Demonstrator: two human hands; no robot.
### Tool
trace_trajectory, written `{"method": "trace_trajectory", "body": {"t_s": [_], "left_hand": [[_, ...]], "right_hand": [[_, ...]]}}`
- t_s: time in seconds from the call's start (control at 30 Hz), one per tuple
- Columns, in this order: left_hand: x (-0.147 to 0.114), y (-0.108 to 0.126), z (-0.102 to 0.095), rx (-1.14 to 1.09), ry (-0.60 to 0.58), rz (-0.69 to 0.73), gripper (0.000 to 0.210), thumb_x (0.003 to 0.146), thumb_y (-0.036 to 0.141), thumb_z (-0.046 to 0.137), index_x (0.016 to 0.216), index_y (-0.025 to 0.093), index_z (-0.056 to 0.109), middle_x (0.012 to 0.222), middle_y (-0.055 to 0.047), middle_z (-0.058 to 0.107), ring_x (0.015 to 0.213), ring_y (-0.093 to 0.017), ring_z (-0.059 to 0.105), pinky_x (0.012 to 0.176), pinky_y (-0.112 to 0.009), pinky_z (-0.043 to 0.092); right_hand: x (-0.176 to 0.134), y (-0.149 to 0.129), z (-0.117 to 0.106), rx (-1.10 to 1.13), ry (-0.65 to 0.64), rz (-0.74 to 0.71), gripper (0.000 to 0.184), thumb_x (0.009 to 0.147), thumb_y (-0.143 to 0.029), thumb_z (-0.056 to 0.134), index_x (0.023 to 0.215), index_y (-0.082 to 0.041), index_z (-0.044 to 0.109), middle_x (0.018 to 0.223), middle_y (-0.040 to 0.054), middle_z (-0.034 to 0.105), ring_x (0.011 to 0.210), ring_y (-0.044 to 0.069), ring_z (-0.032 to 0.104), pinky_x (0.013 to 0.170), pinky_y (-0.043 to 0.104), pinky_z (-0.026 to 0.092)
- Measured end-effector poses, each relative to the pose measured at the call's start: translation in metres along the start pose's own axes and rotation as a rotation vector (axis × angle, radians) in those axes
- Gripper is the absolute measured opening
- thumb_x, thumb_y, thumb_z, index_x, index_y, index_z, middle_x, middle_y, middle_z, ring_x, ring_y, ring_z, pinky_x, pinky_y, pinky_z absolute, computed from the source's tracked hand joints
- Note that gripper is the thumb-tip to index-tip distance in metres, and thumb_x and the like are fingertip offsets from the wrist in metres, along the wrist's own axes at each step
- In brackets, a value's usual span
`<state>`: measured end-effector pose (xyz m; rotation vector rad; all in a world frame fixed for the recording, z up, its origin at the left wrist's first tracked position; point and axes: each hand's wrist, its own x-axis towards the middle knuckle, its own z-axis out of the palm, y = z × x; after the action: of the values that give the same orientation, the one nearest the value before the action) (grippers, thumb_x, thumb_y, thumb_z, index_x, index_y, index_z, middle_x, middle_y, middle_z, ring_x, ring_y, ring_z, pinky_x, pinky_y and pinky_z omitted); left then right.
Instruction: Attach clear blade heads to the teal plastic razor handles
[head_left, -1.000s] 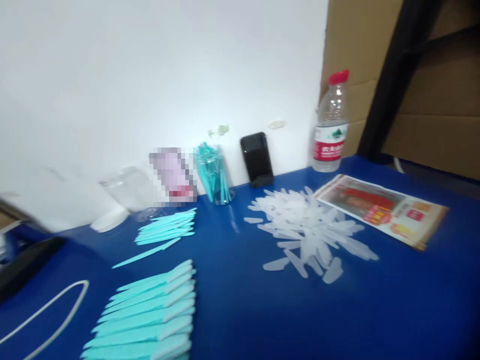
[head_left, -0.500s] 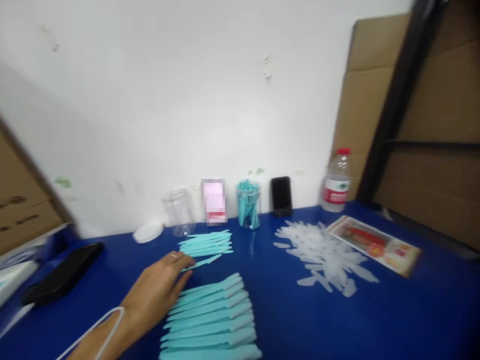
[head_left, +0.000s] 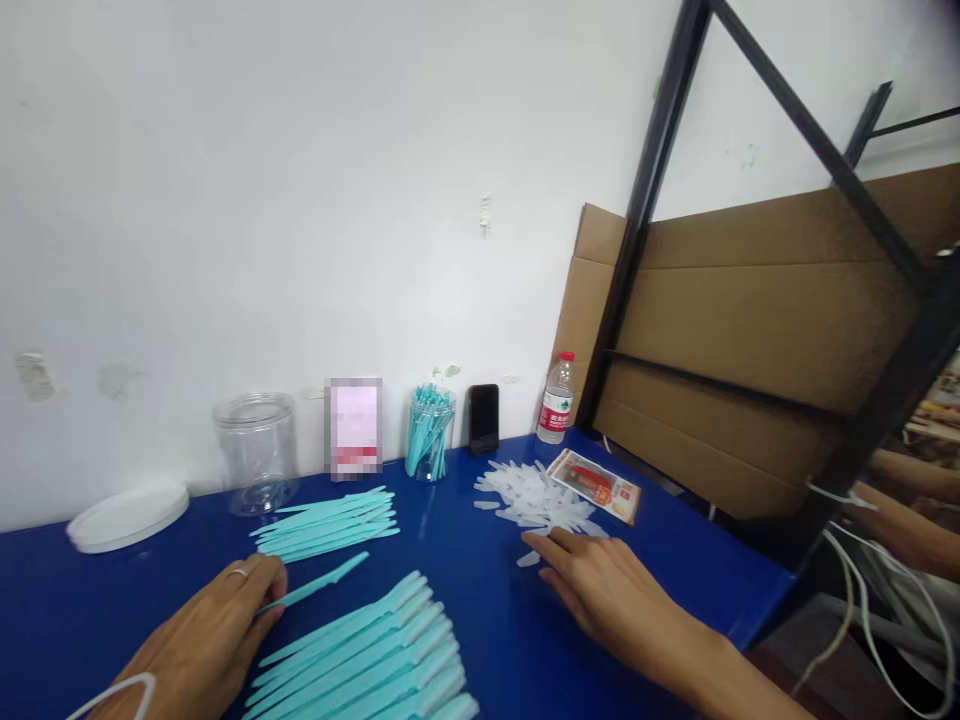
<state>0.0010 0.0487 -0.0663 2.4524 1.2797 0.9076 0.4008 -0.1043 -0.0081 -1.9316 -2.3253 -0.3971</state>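
Observation:
My left hand (head_left: 206, 625), with a ring on one finger, is closed round the end of a teal eyebrow razor (head_left: 322, 583) that lies low over the table. Beyond it is a loose stack of teal razors (head_left: 330, 525). Nearer me, a row of similar razors with pale covers on their ends (head_left: 375, 655) lies side by side. My right hand (head_left: 592, 580) reaches to the near edge of a pile of translucent white covers (head_left: 536, 495). Its fingers are extended and the thumb is apart; its fingertips are close to a loose cover (head_left: 529, 560), contact unclear.
Along the wall stand a clear empty jar (head_left: 256, 455), a blurred pink card (head_left: 356, 425), a jar of teal razors (head_left: 430, 435), a black phone (head_left: 484, 418) and a water bottle (head_left: 556, 400). A white lid (head_left: 127, 515) lies left, a printed packet (head_left: 600, 487) right. Another person's arm (head_left: 911, 520) shows far right.
The view has turned rightward. My right hand has come into view at the white covers. My left hand now holds the single razor and has drawn it slightly away from the stack.

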Motion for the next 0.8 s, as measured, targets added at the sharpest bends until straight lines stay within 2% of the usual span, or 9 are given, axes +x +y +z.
{"method": "trace_trajectory", "body": {"t_s": [0.1,0.17,0.27,0.33,0.47,0.53,0.63,0.73,0.8], "left_hand": [[-0.006,0.016,-0.002,-0.081,0.010,-0.047,0.022,0.090,0.041,0.047,0.078,0.025,0.056,0.073,0.000,0.061,0.065,-0.021,0.059,0.063,-0.031,0.044],[-0.008,0.026,-0.002,-0.144,0.024,-0.083,0.020,0.093,0.038,0.045,0.082,0.025,0.054,0.075,0.001,0.060,0.067,-0.020,0.057,0.066,-0.030,0.043],[-0.007,0.035,-0.003,-0.258,0.029,-0.132,0.014,0.093,0.035,0.047,0.083,0.025,0.052,0.071,0.003,0.055,0.065,-0.018,0.053,0.063,-0.029,0.042],[-0.005,0.039,-0.005,-0.344,0.030,-0.159,0.016,0.094,0.035,0.046,0.098,0.025,0.058,0.078,0.001,0.059,0.073,-0.019,0.057,0.069,-0.029,0.046],[-0.005,0.047,-0.008,-0.487,-0.019,-0.227,0.027,0.096,0.037,0.038,0.107,0.021,0.057,0.076,-0.001,0.058,0.066,-0.019,0.058,0.057,-0.028,0.049],[-0.005,0.050,-0.009,-0.543,-0.029,-0.243,0.025,0.097,0.036,0.036,0.105,0.020,0.054,0.071,0.001,0.055,0.061,-0.017,0.055,0.053,-0.026,0.048],[-0.006,0.054,-0.011,-0.596,-0.010,-0.244,0.020,0.097,0.037,0.039,0.099,0.022,0.052,0.068,0.004,0.049,0.058,-0.014,0.048,0.051,-0.022,0.042],[-0.008,0.057,-0.014,-0.626,0.012,-0.234,0.020,0.097,0.041,0.046,0.092,0.023,0.054,0.073,0.004,0.049,0.061,-0.013,0.047,0.055,-0.022,0.042],[-0.012,0.060,-0.016,-0.607,0.010,-0.231,0.024,0.097,0.045,0.047,0.089,0.023,0.055,0.076,0.003,0.052,0.069,-0.015,0.051,0.063,-0.024,0.045]], "right_hand": [[0.033,-0.004,0.009,-0.121,-0.102,-0.070,0.025,0.092,-0.006,0.046,0.098,-0.019,0.066,0.092,0.0088,0.070,0.071,0.024,0.068,0.059,0.031,0.039],[0.048,-0.007,0.014,-0.093,-0.093,-0.087,0.024,0.090,-0.004,0.045,0.089,-0.017,0.065,0.092,0.0112,0.068,0.071,0.025,0.066,0.060,0.032,0.038],[0.071,-0.017,0.013,0.348,-0.034,-0.027,0.011,0.086,-0.013,0.055,0.079,-0.018,0.063,0.089,0.0115,0.066,0.074,0.025,0.061,0.066,0.034,0.038],[0.092,-0.031,0.009,0.687,-0.022,0.029,0.003,0.081,-0.020,0.062,0.078,-0.019,0.063,0.081,0.0077,0.065,0.075,0.024,0.058,0.069,0.036,0.039],[0.139,-0.063,0.001,1.076,-0.053,0.076,0.024,0.080,-0.035,0.061,0.099,-0.020,0.063,0.075,0.0032,0.062,0.070,0.021,0.058,0.059,0.031,0.043],[0.154,-0.076,-0.002,1.267,-0.081,0.091,0.026,0.079,-0.038,0.060,0.096,-0.018,0.061,0.077,0.0037,0.063,0.071,0.020,0.058,0.055,0.028,0.045],[0.158,-0.087,-0.002,1.470,-0.078,0.123,0.021,0.082,-0.038,0.059,0.089,-0.019,0.055,0.081,0.0027,0.061,0.074,0.015,0.058,0.057,0.024,0.047],[0.147,-0.090,0.003,1.661,-0.094,0.201,0.018,0.083,-0.035,0.061,0.086,-0.020,0.053,0.068,-0.0041,0.049,0.058,0.009,0.045,0.046,0.018,0.038],[0.137,-0.091,0.005,1.830,-0.142,0.244,0.017,0.082,-0.031,0.065,0.084,-0.019,0.054,0.063,-0.0059,0.047,0.051,0.008,0.039,0.042,0.017,0.034]]}}
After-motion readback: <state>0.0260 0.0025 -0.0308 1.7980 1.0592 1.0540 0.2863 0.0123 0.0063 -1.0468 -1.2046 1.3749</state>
